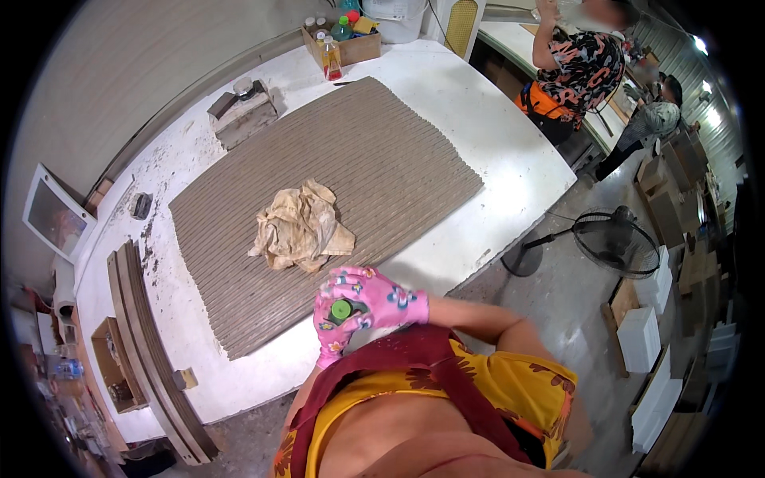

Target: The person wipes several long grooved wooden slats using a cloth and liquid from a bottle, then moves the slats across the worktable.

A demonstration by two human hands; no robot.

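A: What's closest in?

B: A dark red apron [378, 350] over yellow clothing with a flower print. Just past it are 2 pink flowered gloves, on the left hand [327, 331] and the right hand [392, 299].

A: What do they hold?

B: Both are closed around a green-capped bottle [341, 309]. The fingers hide most of its body, and I can't tell how tight the grasp is.

A: Where is it?

B: In front of the apron, by the near edge of the white table [518, 159]. Long curved strips [151, 350] lie along the table's left end.

A: Beyond the gloves?

B: A ribbed grey-brown sheet [374, 135], with 1 crumpled, stained cloth [299, 227] on it. On the floor to the right stands a fan [613, 243].

A: Farther off?

B: A pale block [245, 119], then a wooden crate [362, 52] containing bottles. At the right are 2 co-workers, 1 in a patterned shirt [586, 72], the other in grey [658, 118].
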